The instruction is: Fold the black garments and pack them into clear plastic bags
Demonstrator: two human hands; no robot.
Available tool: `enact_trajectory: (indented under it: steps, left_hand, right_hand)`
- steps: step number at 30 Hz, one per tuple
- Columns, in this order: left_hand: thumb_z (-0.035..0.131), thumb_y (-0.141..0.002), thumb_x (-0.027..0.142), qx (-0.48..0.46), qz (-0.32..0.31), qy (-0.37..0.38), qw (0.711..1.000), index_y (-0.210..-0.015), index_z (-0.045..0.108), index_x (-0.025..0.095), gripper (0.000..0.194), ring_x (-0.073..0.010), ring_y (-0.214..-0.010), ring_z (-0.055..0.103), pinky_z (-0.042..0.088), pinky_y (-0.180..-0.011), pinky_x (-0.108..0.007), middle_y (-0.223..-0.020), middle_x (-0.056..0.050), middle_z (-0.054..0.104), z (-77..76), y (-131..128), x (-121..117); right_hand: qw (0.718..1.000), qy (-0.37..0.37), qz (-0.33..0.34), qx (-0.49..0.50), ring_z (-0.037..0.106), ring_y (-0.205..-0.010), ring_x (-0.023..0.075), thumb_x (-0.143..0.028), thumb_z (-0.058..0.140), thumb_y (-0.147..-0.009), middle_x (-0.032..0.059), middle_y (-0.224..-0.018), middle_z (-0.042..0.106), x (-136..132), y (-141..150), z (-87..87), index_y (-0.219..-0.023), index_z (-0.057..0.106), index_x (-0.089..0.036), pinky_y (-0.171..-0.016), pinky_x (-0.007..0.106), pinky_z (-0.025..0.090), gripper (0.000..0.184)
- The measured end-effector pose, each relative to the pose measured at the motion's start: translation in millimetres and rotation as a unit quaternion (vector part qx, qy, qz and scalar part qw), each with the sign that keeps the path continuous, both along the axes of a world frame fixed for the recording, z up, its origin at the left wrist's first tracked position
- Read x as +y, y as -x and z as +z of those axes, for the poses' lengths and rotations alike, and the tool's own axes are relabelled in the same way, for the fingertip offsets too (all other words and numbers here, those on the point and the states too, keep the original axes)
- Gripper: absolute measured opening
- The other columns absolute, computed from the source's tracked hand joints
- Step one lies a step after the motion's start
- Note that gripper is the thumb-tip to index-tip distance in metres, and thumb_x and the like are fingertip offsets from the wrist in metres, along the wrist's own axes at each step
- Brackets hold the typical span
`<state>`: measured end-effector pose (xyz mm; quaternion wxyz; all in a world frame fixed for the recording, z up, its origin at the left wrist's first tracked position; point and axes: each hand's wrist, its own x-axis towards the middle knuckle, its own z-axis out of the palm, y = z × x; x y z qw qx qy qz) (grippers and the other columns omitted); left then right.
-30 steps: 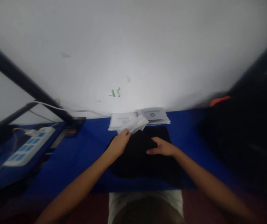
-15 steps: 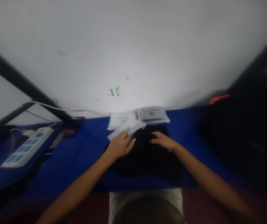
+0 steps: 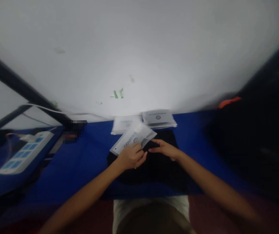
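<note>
Pouch (image 3: 131, 138) of frosted, printed plastic lies slanted just beyond my left hand (image 3: 132, 156), at twelve o'clock from it and about ten o'clock from my right hand (image 3: 162, 149). My left fingers are curled closed, gripping its near edge. My right thumb and finger reach to its right corner, by the black cloth (image 3: 163, 169) under both hands; I can't tell whether they pinch anything. On the blue counter (image 3: 81, 162), similar pouches sit in a left stack (image 3: 121, 123) at twelve and a right stack (image 3: 158, 118) nearer one; a power strip (image 3: 27, 152) lies at ten.
</note>
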<state>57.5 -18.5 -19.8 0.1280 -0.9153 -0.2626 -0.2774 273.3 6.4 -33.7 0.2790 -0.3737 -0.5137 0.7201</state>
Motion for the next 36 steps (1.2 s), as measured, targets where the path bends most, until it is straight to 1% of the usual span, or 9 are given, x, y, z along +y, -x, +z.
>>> enact_trajectory:
  steps: [3, 8, 12, 17, 20, 24, 30, 33, 36]
  left_hand:
    - [0.053, -0.089, 0.017, -0.006, -0.027, 0.031, 0.999, -0.062, 0.056, 0.016, 0.027, -0.0142, -0.062, 0.048, 0.042, -0.054, -0.026, -0.066, -0.003, 0.051, 1.0, 3, 1]
    - [0.052, -0.088, 0.017, -0.003, -0.061, 0.083, 0.995, -0.067, 0.059, 0.015, 0.022, -0.0151, -0.067, 0.051, 0.046, -0.057, -0.027, -0.072, -0.006, 0.055, 2.0, 9, 1]
    - [0.049, -0.088, 0.018, 0.010, -0.071, 0.121, 0.990, -0.076, 0.063, 0.014, 0.019, -0.0169, -0.072, 0.053, 0.049, -0.061, -0.029, -0.078, -0.008, 0.057, 2.7, 7, -2]
    - [0.047, -0.090, 0.023, 0.071, -0.048, 0.152, 0.985, -0.082, 0.065, 0.014, 0.022, -0.0190, -0.079, 0.056, 0.050, -0.067, -0.031, -0.087, -0.011, 0.059, 2.9, 4, -4]
    - [0.047, -0.091, 0.029, 0.152, -0.013, 0.154, 0.976, -0.078, 0.063, 0.015, 0.025, -0.0213, -0.079, 0.057, 0.050, -0.068, -0.034, -0.084, -0.010, 0.059, 2.7, 1, -5]
    - [0.053, -0.088, 0.040, 0.228, 0.029, 0.187, 0.955, -0.083, 0.063, 0.016, 0.026, -0.0219, -0.070, 0.060, 0.048, -0.062, -0.033, -0.076, -0.007, 0.061, 4.8, -3, -8]
    - [0.052, -0.089, 0.049, 0.231, 0.019, 0.239, 0.943, -0.084, 0.060, 0.017, 0.033, -0.0208, -0.063, 0.063, 0.046, -0.059, -0.031, -0.070, -0.005, 0.065, 13.5, -10, -19]
    - [0.059, -0.086, 0.044, 0.243, 0.027, 0.248, 0.937, -0.088, 0.058, 0.018, 0.027, -0.0221, -0.066, 0.065, 0.047, -0.060, -0.031, -0.074, -0.005, 0.067, 16.2, -13, -24]
    - [0.058, -0.087, 0.040, 0.255, 0.035, 0.251, 0.933, -0.092, 0.057, 0.018, 0.023, -0.0231, -0.069, 0.066, 0.048, -0.060, -0.031, -0.076, -0.005, 0.069, 16.4, -16, -28]
  right_hand:
    - [0.999, 0.028, -0.030, 0.012, 0.066, -0.107, 0.0229, -0.027, 0.080, -0.069, 0.0026, -0.110, 0.074, 0, 1, -1.1, -0.120, 0.066, -0.026, -0.101, 0.039, 0.047, 0.052]
    - [0.989, 0.098, -0.093, 0.057, 0.071, -0.087, 0.0199, -0.026, 0.077, -0.073, 0.0025, -0.103, 0.075, -1, 1, 3.2, -0.125, 0.061, -0.027, -0.082, 0.033, 0.056, 0.055]
    - [0.987, 0.112, -0.051, 0.101, 0.071, -0.084, 0.0185, -0.023, 0.077, -0.072, 0.0013, -0.101, 0.075, -3, -2, 6.2, -0.128, 0.058, -0.029, -0.077, 0.030, 0.056, 0.059]
    - [0.994, 0.077, -0.008, 0.079, 0.070, -0.079, 0.0176, -0.021, 0.078, -0.069, 0.0011, -0.094, 0.075, 2, -5, 1.0, -0.121, 0.063, -0.023, -0.073, 0.028, 0.054, 0.054]
    - [0.996, 0.055, -0.030, 0.071, 0.070, -0.078, 0.0172, -0.022, 0.077, -0.070, 0.0011, -0.091, 0.075, 6, -4, -1.7, -0.116, 0.066, -0.021, -0.074, 0.028, 0.054, 0.047]
    - [0.991, 0.074, -0.078, 0.076, 0.070, -0.075, 0.0175, -0.024, 0.076, -0.071, 0.0006, -0.088, 0.075, 6, 1, -1.1, -0.113, 0.066, -0.021, -0.073, 0.028, 0.054, 0.044]
    - [0.986, 0.064, -0.114, 0.107, 0.071, -0.075, 0.0187, -0.026, 0.073, -0.074, 0.0018, -0.092, 0.075, 5, 3, -2.3, -0.116, 0.062, -0.023, -0.073, 0.030, 0.056, 0.043]
    - [0.983, 0.070, -0.123, 0.118, 0.072, -0.077, 0.0193, -0.027, 0.072, -0.076, 0.0024, -0.093, 0.075, 6, 3, -4.6, -0.117, 0.061, -0.024, -0.074, 0.031, 0.057, 0.043]
    - [0.981, 0.088, -0.124, 0.121, 0.072, -0.079, 0.0205, -0.027, 0.072, -0.076, 0.0038, -0.096, 0.075, 6, 3, -6.4, -0.117, 0.061, -0.025, -0.075, 0.032, 0.058, 0.043]
